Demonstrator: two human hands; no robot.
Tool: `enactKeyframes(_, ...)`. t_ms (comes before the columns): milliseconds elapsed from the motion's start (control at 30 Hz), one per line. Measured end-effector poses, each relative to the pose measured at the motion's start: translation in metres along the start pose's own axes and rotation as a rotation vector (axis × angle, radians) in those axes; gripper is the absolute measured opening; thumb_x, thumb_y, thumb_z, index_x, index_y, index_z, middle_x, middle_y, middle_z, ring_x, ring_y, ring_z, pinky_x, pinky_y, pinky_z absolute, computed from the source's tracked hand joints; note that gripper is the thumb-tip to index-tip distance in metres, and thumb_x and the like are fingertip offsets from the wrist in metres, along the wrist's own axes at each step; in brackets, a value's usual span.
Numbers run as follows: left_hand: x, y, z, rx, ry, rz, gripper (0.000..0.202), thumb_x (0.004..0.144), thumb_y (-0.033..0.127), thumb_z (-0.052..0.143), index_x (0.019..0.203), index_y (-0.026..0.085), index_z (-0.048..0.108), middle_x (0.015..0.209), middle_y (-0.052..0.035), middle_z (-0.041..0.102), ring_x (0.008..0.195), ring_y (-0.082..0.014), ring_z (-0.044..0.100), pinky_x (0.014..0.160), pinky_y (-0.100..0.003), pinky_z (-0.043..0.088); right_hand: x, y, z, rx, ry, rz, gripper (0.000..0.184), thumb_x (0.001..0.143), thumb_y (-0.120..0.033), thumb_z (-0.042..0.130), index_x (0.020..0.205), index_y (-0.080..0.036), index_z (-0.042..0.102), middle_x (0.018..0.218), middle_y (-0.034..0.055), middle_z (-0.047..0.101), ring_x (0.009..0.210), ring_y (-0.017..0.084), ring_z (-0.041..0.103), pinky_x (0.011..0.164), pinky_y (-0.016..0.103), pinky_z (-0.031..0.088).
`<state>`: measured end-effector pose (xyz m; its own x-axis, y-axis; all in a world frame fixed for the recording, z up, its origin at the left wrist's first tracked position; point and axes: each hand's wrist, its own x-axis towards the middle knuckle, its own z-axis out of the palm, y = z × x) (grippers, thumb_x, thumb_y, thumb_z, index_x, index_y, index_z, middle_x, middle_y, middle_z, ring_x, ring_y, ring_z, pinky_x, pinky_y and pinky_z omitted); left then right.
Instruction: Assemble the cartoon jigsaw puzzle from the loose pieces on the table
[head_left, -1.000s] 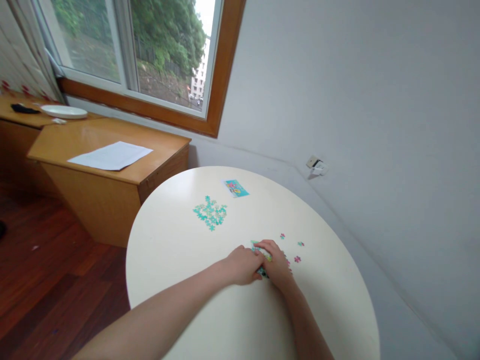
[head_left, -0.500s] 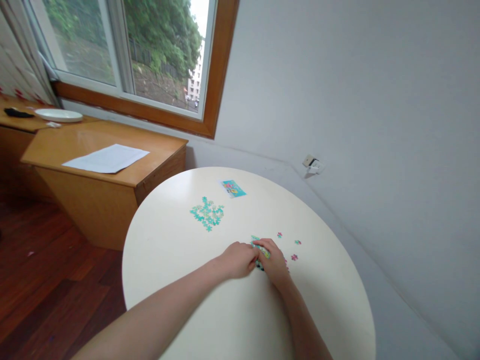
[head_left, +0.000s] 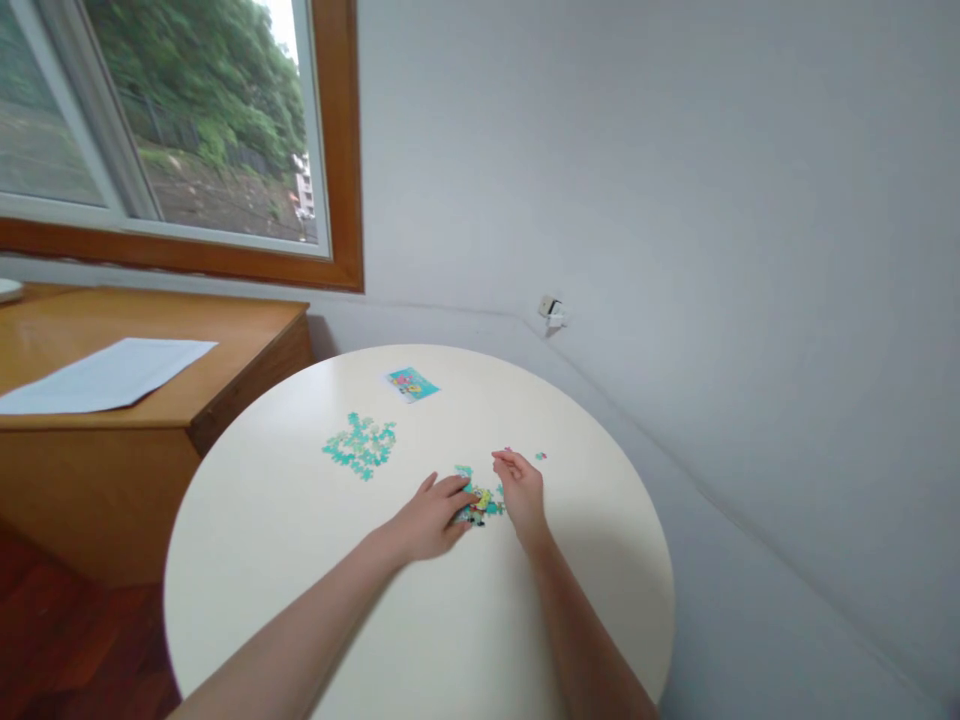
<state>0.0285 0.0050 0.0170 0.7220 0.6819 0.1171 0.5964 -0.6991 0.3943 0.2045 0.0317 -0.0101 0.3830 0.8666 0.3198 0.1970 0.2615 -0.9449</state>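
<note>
My left hand [head_left: 431,517] lies on the round cream table [head_left: 315,560] with its fingers stretched flat, the fingertips resting on a small joined patch of puzzle [head_left: 480,500] in teal and yellow. My right hand [head_left: 517,487] is just right of that patch, fingers curled in a pinch on a tiny pink puzzle piece [head_left: 508,452]. A cluster of loose teal puzzle pieces [head_left: 361,444] lies farther back to the left. A small picture card [head_left: 412,382] rests near the table's far edge. One loose piece [head_left: 540,456] sits right of my right hand.
A wooden cabinet [head_left: 112,420] with a white sheet of paper [head_left: 105,372] stands left of the table, under a wood-framed window [head_left: 180,130]. Grey walls meet behind the table, with a wall socket [head_left: 552,310] low in the corner. Dark wood floor shows at lower left.
The camera has swung right. My right hand has lifted off the joined patch and moved right, now pinching a pink piece; my left hand's fingers have stretched out onto the patch.
</note>
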Motion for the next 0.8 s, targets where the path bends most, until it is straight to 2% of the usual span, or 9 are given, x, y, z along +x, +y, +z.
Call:
enactKeyframes(167, 0.000, -0.002, 0.000, 0.023, 0.015, -0.058, 0.042, 0.083, 0.022, 0.053, 0.125, 0.026, 0.051, 0.137, -0.0090, 0.047, 0.131, -0.0245, 0.039, 0.109, -0.053, 0.024, 0.004, 0.000, -0.003, 0.048, 0.053, 0.021, 0.025, 0.064, -0.040, 0.055, 0.072, -0.018, 0.065, 0.065, 0.0025, 0.064, 0.059, 0.015, 0.056, 0.055, 0.027, 0.043)
enactKeyframes(400, 0.000, -0.007, -0.001, 0.059, 0.079, -0.155, 0.041, 0.081, 0.024, 0.052, 0.122, 0.022, 0.055, 0.133, -0.0124, 0.050, 0.128, -0.0259, 0.042, 0.110, -0.054, 0.022, 0.003, 0.001, -0.008, -0.180, 0.002, -0.130, 0.022, 0.069, -0.033, 0.049, 0.072, -0.018, 0.065, 0.069, 0.0034, 0.067, 0.057, 0.014, 0.055, 0.058, 0.027, 0.044)
enactKeyframes(567, 0.001, -0.009, -0.001, 0.068, 0.106, -0.175, 0.041, 0.079, 0.024, 0.054, 0.120, 0.022, 0.057, 0.131, -0.0127, 0.051, 0.126, -0.0276, 0.044, 0.108, -0.055, 0.024, 0.003, 0.007, -0.010, -0.281, -0.037, -0.130, 0.021, 0.069, -0.027, 0.046, 0.073, -0.019, 0.065, 0.062, 0.0008, 0.064, 0.051, 0.013, 0.051, 0.054, 0.026, 0.042)
enactKeyframes(800, 0.002, -0.011, 0.004, 0.058, 0.176, -0.160, 0.041, 0.084, 0.030, 0.052, 0.124, 0.024, 0.052, 0.142, -0.0126, 0.040, 0.135, -0.0272, 0.030, 0.110, -0.056, 0.019, 0.004, 0.007, -0.009, -0.315, 0.040, -0.190, 0.022, 0.071, -0.025, 0.045, 0.074, -0.019, 0.066, 0.069, 0.0030, 0.066, 0.057, 0.014, 0.054, 0.061, 0.028, 0.045)
